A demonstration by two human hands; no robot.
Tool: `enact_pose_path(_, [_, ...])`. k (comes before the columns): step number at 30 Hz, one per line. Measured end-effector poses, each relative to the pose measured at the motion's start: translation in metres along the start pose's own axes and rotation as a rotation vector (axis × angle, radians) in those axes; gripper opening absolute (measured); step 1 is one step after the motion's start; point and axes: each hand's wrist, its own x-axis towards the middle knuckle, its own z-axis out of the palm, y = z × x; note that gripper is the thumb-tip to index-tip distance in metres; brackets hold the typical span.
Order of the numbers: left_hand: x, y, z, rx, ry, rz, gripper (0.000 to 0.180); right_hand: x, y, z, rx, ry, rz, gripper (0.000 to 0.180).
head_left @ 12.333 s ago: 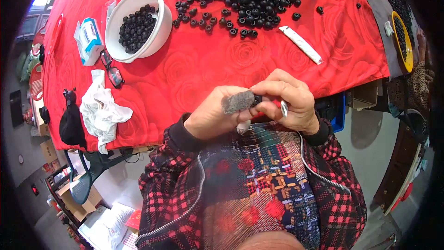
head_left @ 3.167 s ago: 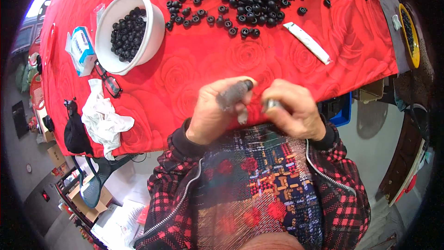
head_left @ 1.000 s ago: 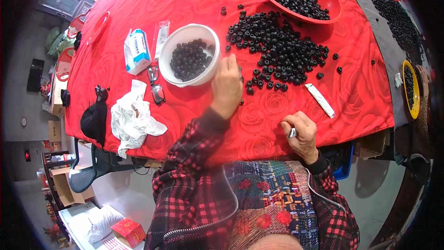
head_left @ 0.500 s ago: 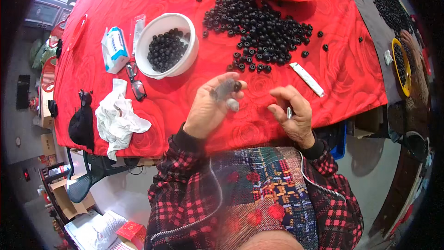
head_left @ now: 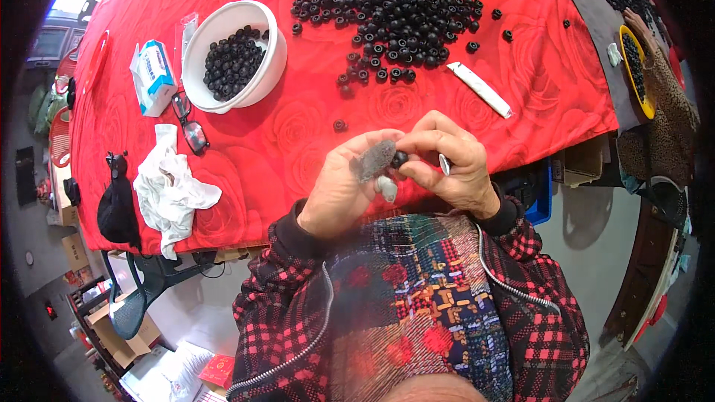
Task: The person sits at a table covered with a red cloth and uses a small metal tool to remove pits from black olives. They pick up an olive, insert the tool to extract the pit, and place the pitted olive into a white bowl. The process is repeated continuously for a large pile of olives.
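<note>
- Half a second ago the hands were apart; now the right hand (head_left: 458,167) meets the left hand (head_left: 335,193) above the tabletop's near edge.
- The left hand pinches a black piece (head_left: 400,158) beside its gray finger cover (head_left: 375,161); the right fingers and thumb close in on that piece, with a silver tool (head_left: 445,164) gripped in the same hand.
- Just beyond lies a lone piece (head_left: 340,125), between left hand and pile; in the oldest frame that spot shows bare cloth.
- Toward the near left corner of the tabletop (head_left: 290,123), a white cloth (head_left: 171,197) lies crumpled beside a black item (head_left: 115,208).
- Farther, dark glasses (head_left: 190,123) lie between cloth and white bowl (head_left: 279,48); a blue-and-white box (head_left: 155,78) stands nearer the left edge.
- A white packet (head_left: 479,89) lies toward the right edge.
- The pile (head_left: 406,18) spreads toward the far edge.
</note>
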Motion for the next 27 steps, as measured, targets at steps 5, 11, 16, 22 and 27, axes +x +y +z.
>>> enact_pose_path(5, [-0.008,0.004,-0.006,0.142,-0.119,-0.099,0.031,0.000,-0.002,-0.001,-0.015,0.006,-0.028,0.025])
enact_pose_path(11, [-0.006,0.004,0.000,0.307,-0.123,-0.066,0.033,-0.001,-0.004,-0.002,0.001,0.009,-0.002,0.024])
enact_pose_path(16, [-0.006,0.003,0.008,0.206,-0.040,-0.068,0.021,-0.002,-0.005,-0.002,-0.096,0.052,-0.093,0.027])
enact_pose_path(22, [-0.007,0.004,0.011,0.052,-0.084,-0.090,0.020,-0.002,-0.007,-0.001,-0.197,0.135,-0.190,0.031])
enact_pose_path(27, [-0.002,0.001,0.006,-0.074,-0.078,-0.141,0.022,0.000,-0.007,0.001,-0.215,0.198,-0.256,0.034])
